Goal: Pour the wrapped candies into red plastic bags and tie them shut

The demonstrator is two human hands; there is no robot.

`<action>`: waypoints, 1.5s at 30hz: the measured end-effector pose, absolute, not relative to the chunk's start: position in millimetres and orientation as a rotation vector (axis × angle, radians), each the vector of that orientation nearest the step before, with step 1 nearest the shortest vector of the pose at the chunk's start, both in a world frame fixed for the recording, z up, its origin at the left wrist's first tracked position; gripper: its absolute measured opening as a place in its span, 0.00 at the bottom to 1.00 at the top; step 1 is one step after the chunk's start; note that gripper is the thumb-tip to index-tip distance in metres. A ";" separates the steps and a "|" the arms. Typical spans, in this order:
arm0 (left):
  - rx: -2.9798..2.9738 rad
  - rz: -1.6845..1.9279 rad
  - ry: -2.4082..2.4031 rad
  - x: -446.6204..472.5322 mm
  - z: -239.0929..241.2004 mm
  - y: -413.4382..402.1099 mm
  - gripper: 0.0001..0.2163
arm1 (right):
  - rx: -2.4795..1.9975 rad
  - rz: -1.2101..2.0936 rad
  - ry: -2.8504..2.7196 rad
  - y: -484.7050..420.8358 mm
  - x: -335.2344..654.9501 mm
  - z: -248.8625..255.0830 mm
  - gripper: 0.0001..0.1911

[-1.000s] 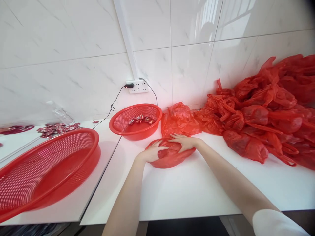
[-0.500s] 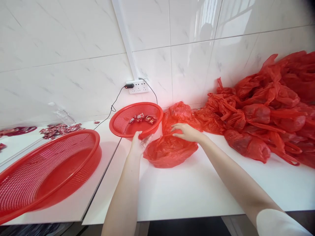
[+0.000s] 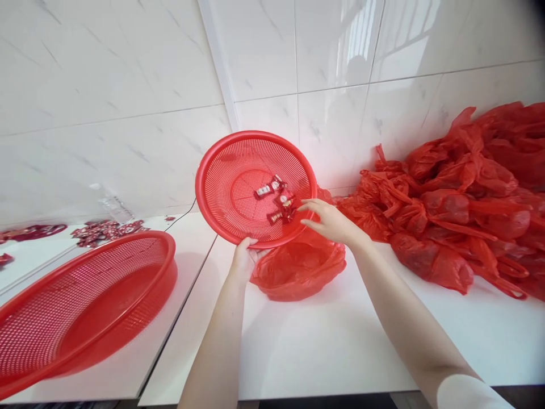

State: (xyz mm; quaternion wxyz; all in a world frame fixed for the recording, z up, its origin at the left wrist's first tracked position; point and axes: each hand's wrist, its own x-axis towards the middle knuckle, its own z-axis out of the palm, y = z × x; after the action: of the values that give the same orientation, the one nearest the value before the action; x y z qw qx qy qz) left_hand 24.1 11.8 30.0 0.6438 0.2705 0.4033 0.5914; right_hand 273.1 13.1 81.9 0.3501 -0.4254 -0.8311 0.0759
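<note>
My left hand (image 3: 246,258) grips the near rim of a red mesh plastic basket (image 3: 225,170), which is lifted and tilted toward me and to the right. Several small red-wrapped candies (image 3: 276,199) lie in its lower right part. At the basket's right rim is my right hand (image 3: 327,220), its fingers apart and close to the candies; whether they touch is unclear. Below the basket, an open red plastic bag (image 3: 300,275) rests on the white table (image 3: 340,341), its far part hidden by the basket and my right hand.
A larger red mesh basket (image 3: 114,295) stands at the left. Behind it are a pile of red-wrapped candies (image 3: 104,230) and a clear plastic bottle (image 3: 114,205). Many filled red bags (image 3: 460,210) are heaped on the right, against the tiled wall (image 3: 264,119).
My left hand has raised the small basket off the table and tipped it rightward over the bag. The candies have slid to its right side. My right hand has moved slightly to the basket's rim.
</note>
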 end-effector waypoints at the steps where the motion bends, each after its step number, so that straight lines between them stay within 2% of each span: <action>1: 0.636 1.346 0.918 25.6 30.4 10.3 0.06 | -1.093 0.197 -2.156 14.4 273.3 78.8 0.17; 5: 0.720 1.323 0.940 32.1 27.6 6.5 0.06 | -1.084 0.203 -2.203 19.6 271.9 65.9 0.19; 7: 0.758 1.286 0.961 35.7 25.2 4.9 0.07 | -1.143 0.183 -2.268 22.1 268.2 58.3 0.25; 10: 0.798 1.243 0.974 41.4 21.8 2.9 0.11 | -1.341 0.157 -2.344 25.4 259.3 44.2 0.39; 13: 0.833 1.264 0.964 46.0 18.0 2.9 0.14 | -1.463 0.197 -2.379 27.0 249.6 32.2 0.41; 15: 0.838 1.257 0.960 47.2 15.7 4.0 0.14 | -1.398 0.262 -2.441 27.2 244.5 28.6 0.41; 20: 0.822 1.219 0.983 44.6 14.1 6.6 0.13 | -1.081 0.444 -2.534 28.8 240.0 29.3 0.49; 22: 0.817 1.226 1.000 43.7 14.6 6.9 0.13 | -1.048 0.479 -2.497 30.4 241.5 30.3 0.45; 26: 0.823 1.241 1.028 43.8 14.8 7.2 0.15 | -1.061 0.608 -2.277 34.3 248.6 33.0 0.24; 29: 0.810 1.240 1.024 43.6 13.5 8.0 0.13 | -1.167 0.603 -2.048 37.0 253.5 35.8 0.16; 35: 0.778 1.309 0.974 39.4 8.1 12.8 0.10 | -1.170 0.604 -1.814 37.8 254.6 41.6 0.14; 39: 0.778 1.398 0.985 38.0 8.0 15.4 0.15 | -1.063 0.710 -1.825 35.4 252.3 43.5 0.16; 45: 0.805 1.472 0.956 39.9 12.2 11.8 0.20 | -0.878 0.904 -2.007 27.1 248.1 46.0 0.14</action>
State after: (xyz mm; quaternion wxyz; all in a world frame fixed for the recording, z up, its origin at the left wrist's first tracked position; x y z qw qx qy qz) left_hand 39.9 11.8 12.2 0.5689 0.3429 0.4071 0.6270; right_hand 248.1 27.1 46.0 0.3765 -0.3432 -0.7846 0.3535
